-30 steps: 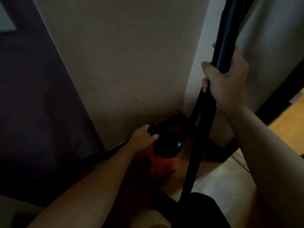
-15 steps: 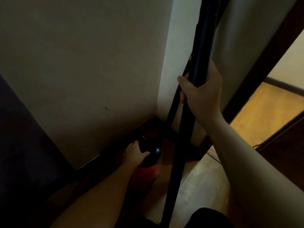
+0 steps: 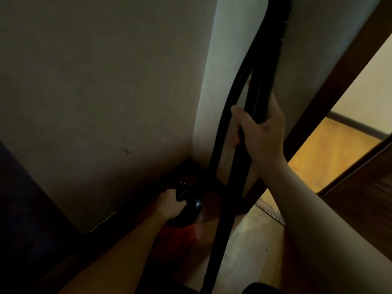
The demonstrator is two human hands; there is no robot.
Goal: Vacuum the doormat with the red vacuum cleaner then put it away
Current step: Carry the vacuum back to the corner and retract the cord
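Dim wall corner [image 3: 191, 149]: left hand [image 3: 170, 205] grips vacuum [image 3: 186, 211], right hand [image 3: 262, 132] grips wand [image 3: 256, 98].

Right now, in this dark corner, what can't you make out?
Head view only.
Red vacuum cleaner: body mostly hidden by shadow and by the left hand gripping its black top.
Wand, gripped by the right hand: both ends cut off by the frame's top and bottom edges.
Doormat: out of view.
Dark area at left: too dim to identify.

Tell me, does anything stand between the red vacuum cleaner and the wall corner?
Nothing visible does. The red vacuum cleaner sits low by the wall corner, the left hand gripping its black top. The right hand holds the black tube.
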